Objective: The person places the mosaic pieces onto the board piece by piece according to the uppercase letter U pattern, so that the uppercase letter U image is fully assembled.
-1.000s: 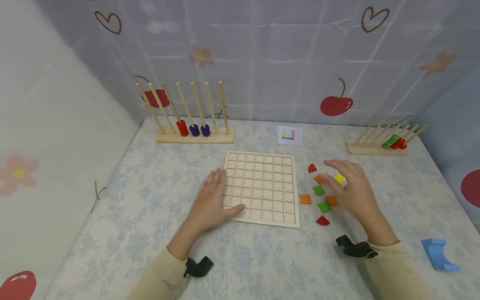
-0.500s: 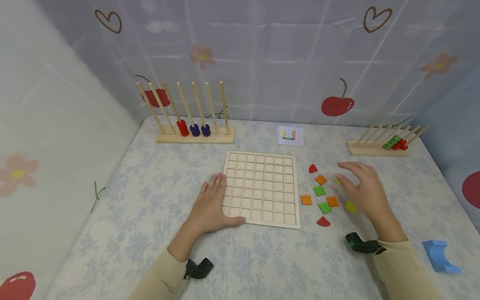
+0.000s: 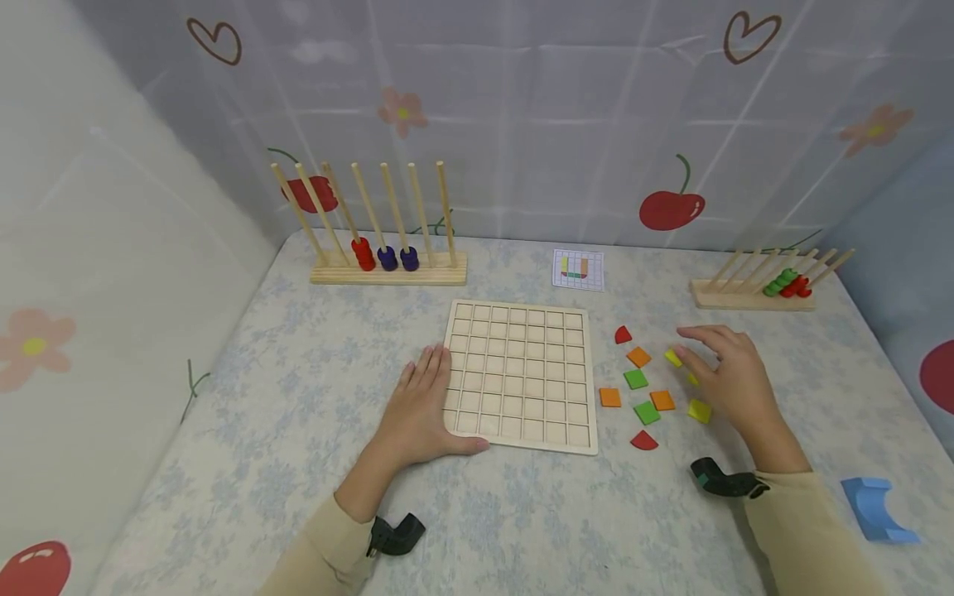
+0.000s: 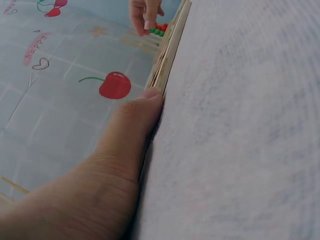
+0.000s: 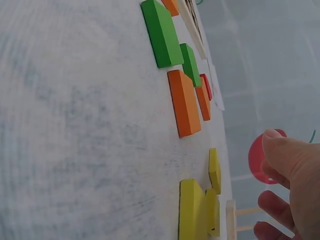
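A pale wooden grid board (image 3: 522,377) lies in the middle of the table in the head view. My left hand (image 3: 417,418) rests along its left edge with fingers straight, the thumb stretched out at the front edge. The left wrist view shows that thumb (image 4: 132,117) against the board's side. To the right, my right hand (image 3: 729,379) hovers above three yellow tiles (image 3: 699,411), thumb and index finger apart, holding nothing; it partly covers one. Beside them lie orange tiles (image 3: 609,397), green tiles (image 3: 647,413) and red quarter-round pieces (image 3: 644,440).
A small card (image 3: 578,270) printed with a coloured U shape on a grid lies behind the board. Wooden peg racks with beads stand at the back left (image 3: 387,269) and back right (image 3: 753,295). A blue curved block (image 3: 878,511) sits at the right.
My right hand has shifted right from near the orange tile, uncovering yellow tiles. My left thumb has slid from the board's face to its front edge.
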`<state>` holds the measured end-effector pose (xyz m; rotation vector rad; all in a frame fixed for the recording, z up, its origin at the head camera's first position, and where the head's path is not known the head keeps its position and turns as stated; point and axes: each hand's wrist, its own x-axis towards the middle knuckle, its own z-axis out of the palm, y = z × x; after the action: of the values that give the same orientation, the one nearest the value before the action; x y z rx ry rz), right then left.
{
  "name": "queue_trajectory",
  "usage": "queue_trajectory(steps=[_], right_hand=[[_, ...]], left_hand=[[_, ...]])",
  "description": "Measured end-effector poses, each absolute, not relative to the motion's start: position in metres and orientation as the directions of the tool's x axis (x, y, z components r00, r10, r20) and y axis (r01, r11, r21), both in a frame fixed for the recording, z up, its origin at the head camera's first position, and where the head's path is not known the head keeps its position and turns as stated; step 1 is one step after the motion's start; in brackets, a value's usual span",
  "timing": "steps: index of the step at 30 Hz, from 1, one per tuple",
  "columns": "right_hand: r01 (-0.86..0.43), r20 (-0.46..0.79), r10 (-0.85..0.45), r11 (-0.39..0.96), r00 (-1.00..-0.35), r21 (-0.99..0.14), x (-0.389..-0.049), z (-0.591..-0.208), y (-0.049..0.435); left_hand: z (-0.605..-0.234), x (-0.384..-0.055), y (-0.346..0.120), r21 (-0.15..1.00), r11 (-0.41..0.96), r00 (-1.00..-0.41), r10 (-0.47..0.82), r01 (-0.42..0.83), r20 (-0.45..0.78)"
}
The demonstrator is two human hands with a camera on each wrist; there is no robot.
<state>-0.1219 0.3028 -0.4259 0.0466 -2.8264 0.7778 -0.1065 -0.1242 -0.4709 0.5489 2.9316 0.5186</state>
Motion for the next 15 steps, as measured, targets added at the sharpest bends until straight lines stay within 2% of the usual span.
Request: queue_trajectory(steps=[6, 15], right_hand=[[-0.036, 0.152, 0.046, 0.866, -0.987, -0.498, -0.123, -0.431, 0.307], [-0.027, 0.126, 0.036, 0.883, -0.991, -0.468, -0.128, -0.438, 0.312]], left_hand=[[-0.471, -0.106, -0.124, 0.342, 0.879, -0.929, 0.368, 0.331, -0.045], [-0.472, -0.107, -0.124, 0.343, 0.880, -0.930, 0.364, 0.328, -0.046]])
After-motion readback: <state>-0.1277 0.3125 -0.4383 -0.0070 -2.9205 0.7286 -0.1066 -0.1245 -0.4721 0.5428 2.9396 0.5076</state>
